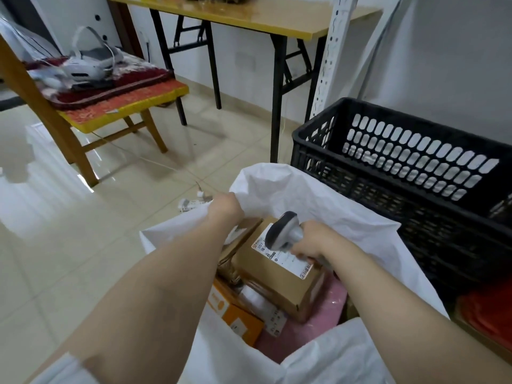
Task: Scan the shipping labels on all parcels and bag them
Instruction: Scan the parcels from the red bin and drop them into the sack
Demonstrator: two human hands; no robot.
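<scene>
far to the left of the left hand we see one wooden chair [77, 151] with one white headset [86, 65] on its cushion, and beyond both hands one folding table [277, 18]. just left of the left hand one white power strip [189, 204] lies on the floor. the left hand [225, 207] is curled over the far rim of one white sack [291, 189], gripping it so the mouth gapes. below and between the two hands we count at least four parcels inside the sack: one orange box [235, 314] beside the left forearm, one plain brown box [246, 231] just under the left hand, one labelled box [277, 281] on top of the heap, and one pink mailer [335, 297] under the right forearm. the labelled box carries one shipping label [291, 261], face up, directly beneath the right hand. the right hand [313, 241] is wrapped round the handle of one grey scanner [281, 230], its head over the label's far end. to the right of the right hand stands one black crate [388, 189].
</scene>
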